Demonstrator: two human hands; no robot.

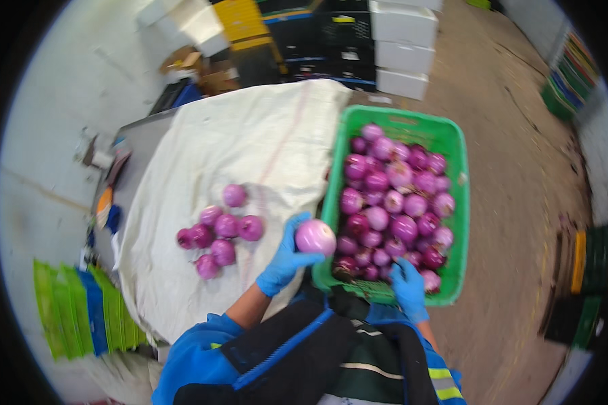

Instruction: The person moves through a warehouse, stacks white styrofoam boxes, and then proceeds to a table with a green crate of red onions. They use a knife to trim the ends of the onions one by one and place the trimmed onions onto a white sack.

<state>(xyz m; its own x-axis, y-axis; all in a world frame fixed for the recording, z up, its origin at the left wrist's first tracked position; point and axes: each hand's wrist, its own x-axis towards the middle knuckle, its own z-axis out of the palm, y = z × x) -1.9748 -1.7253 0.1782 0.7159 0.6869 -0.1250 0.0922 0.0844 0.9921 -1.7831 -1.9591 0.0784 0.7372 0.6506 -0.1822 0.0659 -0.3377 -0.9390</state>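
My left hand [285,263], in a blue glove, holds a large peeled red onion [315,237] beside the crate's left wall. My right hand [409,289], gloved the same way, reaches over the near end of a green plastic crate [462,202]. Its fingertips point down at the red onions [404,228] heaped inside; whether they grip anything is hard to see. To the left, a white woven sheet [223,136] covers a table. A loose group of several peeled red onions [226,226] lies on it, with one onion [234,195] slightly apart at the back.
Stacked black crates [329,45] and white foam boxes [404,50] stand beyond the table. Lime-green crates [66,309] are stacked at the lower left. Bare floor [501,167] runs along the right, with more crates [570,76] by the wall. Cardboard [218,81] lies at the back left.
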